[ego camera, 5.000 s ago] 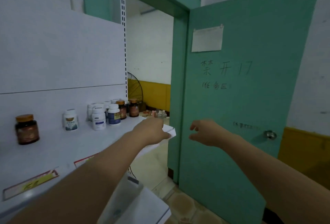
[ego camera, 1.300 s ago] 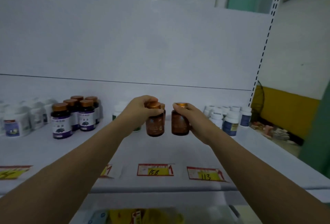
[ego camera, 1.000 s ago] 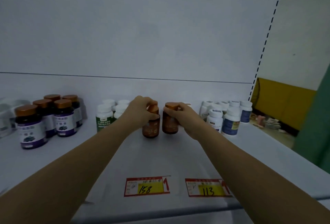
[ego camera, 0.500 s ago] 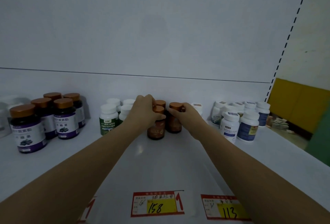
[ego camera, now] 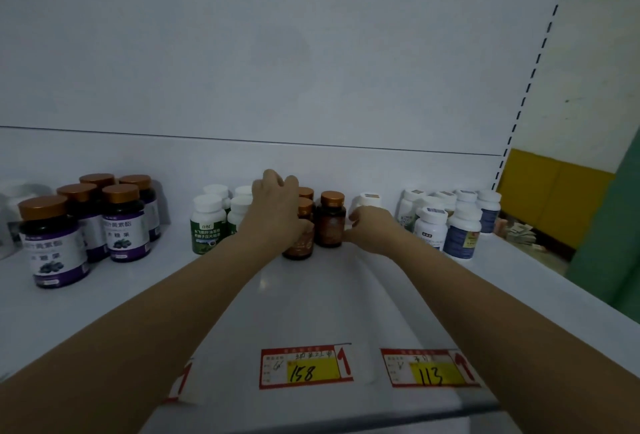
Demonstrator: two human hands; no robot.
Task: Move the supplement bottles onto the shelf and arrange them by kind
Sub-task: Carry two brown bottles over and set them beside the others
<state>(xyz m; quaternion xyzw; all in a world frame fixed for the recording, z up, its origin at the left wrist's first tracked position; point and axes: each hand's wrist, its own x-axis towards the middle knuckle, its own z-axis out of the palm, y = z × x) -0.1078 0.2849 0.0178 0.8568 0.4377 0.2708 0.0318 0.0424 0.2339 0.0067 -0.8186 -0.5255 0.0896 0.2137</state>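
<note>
Head view, looking down along both forearms onto the white shelf (ego camera: pixel 311 295). Gripping the front amber bottle (ego camera: pixel 300 245) with the left hand (ego camera: pixel 277 212), fingers curled over its cap and thumb across its label. Standing upright with its base on the shelf, just ahead of the rear amber bottle (ego camera: pixel 306 193) and close beside the right amber bottle (ego camera: pixel 330 222). Reaching in with the right hand (ego camera: pixel 374 231), fingertips (ego camera: pixel 346 235) at the side of that right amber bottle; cannot tell whether pinching it or only near it. Hands apart, with the 2 front bottles between them. To the left, 4 green-labelled white bottles (ego camera: pixel 207 222), then 5 purple-labelled bottles (ego camera: pixel 119 225) with copper caps. Behind the right hand, 1 lone white bottle (ego camera: pixel 367 198); beyond it, a cluster of blue-labelled white bottles (ego camera: pixel 462 229). Along the front lip, price tag 158 (ego camera: pixel 306 366) and price tag 113 (ego camera: pixel 429 368).
</note>
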